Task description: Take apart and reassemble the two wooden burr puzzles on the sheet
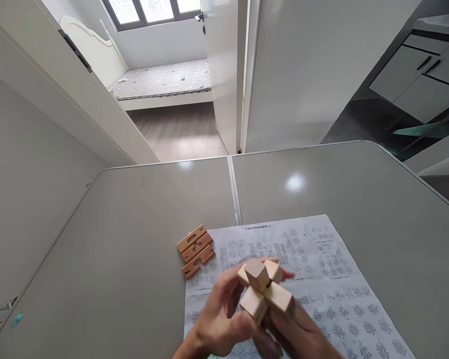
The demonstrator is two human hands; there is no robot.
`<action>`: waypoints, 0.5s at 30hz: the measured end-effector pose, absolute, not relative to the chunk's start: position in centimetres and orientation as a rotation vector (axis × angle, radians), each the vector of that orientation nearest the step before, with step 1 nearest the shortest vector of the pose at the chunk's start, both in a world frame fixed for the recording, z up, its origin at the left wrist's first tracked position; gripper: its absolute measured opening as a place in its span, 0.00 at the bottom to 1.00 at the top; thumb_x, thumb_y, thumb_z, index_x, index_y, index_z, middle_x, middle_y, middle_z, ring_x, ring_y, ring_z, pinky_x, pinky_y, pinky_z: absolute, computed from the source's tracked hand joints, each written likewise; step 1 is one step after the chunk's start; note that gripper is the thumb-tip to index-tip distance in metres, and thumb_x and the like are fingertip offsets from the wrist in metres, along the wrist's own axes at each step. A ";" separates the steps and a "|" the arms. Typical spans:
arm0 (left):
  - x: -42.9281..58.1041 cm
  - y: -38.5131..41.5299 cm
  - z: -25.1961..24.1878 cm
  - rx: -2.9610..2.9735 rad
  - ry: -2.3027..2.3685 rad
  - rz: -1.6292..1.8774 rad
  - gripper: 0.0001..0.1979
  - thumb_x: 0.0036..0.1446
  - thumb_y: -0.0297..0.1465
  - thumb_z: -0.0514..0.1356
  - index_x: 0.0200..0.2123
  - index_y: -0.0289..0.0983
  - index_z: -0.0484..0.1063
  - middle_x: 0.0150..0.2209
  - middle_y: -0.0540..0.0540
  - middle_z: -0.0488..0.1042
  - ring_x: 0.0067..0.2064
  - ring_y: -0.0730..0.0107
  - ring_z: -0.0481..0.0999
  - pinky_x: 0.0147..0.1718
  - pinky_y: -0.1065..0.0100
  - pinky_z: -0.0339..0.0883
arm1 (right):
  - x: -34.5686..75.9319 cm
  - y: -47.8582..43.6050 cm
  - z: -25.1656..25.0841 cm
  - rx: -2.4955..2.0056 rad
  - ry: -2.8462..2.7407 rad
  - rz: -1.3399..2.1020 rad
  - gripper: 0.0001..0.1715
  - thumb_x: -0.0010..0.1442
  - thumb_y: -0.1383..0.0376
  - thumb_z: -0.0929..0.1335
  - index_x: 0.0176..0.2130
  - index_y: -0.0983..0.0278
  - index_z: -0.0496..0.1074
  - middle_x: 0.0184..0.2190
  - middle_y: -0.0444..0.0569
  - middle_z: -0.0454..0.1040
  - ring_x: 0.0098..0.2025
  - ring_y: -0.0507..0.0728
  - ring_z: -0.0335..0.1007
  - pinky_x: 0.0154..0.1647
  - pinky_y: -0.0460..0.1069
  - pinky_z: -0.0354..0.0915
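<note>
1. The left hand has its fingers curled round the wooden burr puzzle from the left, gripping it
2. The right hand cups the same puzzle from below and the right, fingers closed on it
3. The puzzle is held just above a printed diagram sheet on the grey surface
4. Three darker notched wooden pieces lie side by side at the sheet's left edge

A grey folding table stands before an open white door; beyond, a wooden floor, a bare mattress and a bright window.
</note>
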State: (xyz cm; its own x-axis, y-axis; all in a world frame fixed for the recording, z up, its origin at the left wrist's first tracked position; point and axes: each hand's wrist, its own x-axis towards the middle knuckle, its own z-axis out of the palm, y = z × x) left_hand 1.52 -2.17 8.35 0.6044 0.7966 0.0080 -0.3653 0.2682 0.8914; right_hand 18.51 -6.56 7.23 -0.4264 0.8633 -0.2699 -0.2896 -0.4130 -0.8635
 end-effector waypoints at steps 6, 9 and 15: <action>1.1 -2.1 8.3 1.062 0.741 0.874 0.47 0.49 0.57 0.76 0.65 0.40 0.71 0.60 0.33 0.78 0.59 0.40 0.79 0.60 0.49 0.74 | 18.7 -4.5 8.1 -1.067 -1.467 1.399 0.27 0.79 0.46 0.59 0.44 0.60 0.74 0.34 0.51 0.75 0.34 0.59 0.69 0.39 0.51 0.66; 2.0 -2.7 8.3 1.001 0.752 0.895 0.37 0.59 0.57 0.70 0.60 0.37 0.72 0.57 0.32 0.79 0.46 0.51 0.83 0.41 0.61 0.80 | 18.2 -5.1 7.6 -1.093 -1.427 1.333 0.29 0.79 0.45 0.57 0.45 0.59 0.77 0.30 0.49 0.73 0.31 0.60 0.67 0.37 0.52 0.67; 3.4 -3.9 8.4 0.972 0.711 0.952 0.38 0.58 0.62 0.66 0.57 0.38 0.70 0.53 0.33 0.80 0.38 0.59 0.81 0.28 0.70 0.75 | 16.3 -8.1 7.2 -1.363 -1.144 1.264 0.34 0.75 0.39 0.60 0.46 0.59 0.82 0.29 0.51 0.76 0.35 0.63 0.70 0.43 0.54 0.69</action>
